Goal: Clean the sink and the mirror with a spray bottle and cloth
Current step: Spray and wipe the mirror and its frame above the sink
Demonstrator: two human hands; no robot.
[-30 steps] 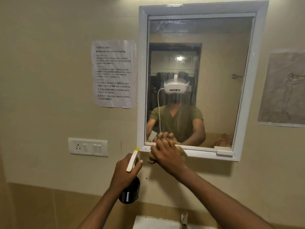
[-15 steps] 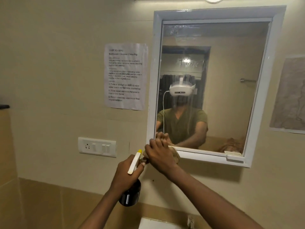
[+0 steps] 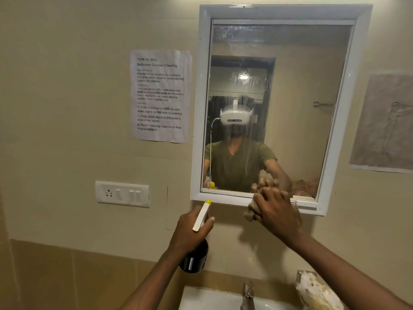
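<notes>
A white-framed mirror (image 3: 290, 90) hangs on the beige wall, its glass streaked with wet marks. My right hand (image 3: 278, 212) presses a brownish cloth (image 3: 251, 212) against the frame's bottom edge, right of middle. My left hand (image 3: 190, 233) grips a dark spray bottle (image 3: 194, 260) with a white trigger and yellow nozzle, held below the mirror's lower left corner and pointing up. The white sink (image 3: 214, 298) shows at the bottom edge with its metal tap (image 3: 248, 295).
A printed instruction sheet (image 3: 161, 96) is taped left of the mirror, above a white switch plate (image 3: 122, 193). A sketch on paper (image 3: 386, 124) hangs at right. A pale crumpled object (image 3: 317, 291) sits right of the tap.
My right hand slid the cloth rightwards along the mirror's bottom edge, from the lower left corner toward the middle. The view tilted down, showing more of the sink and tap.
</notes>
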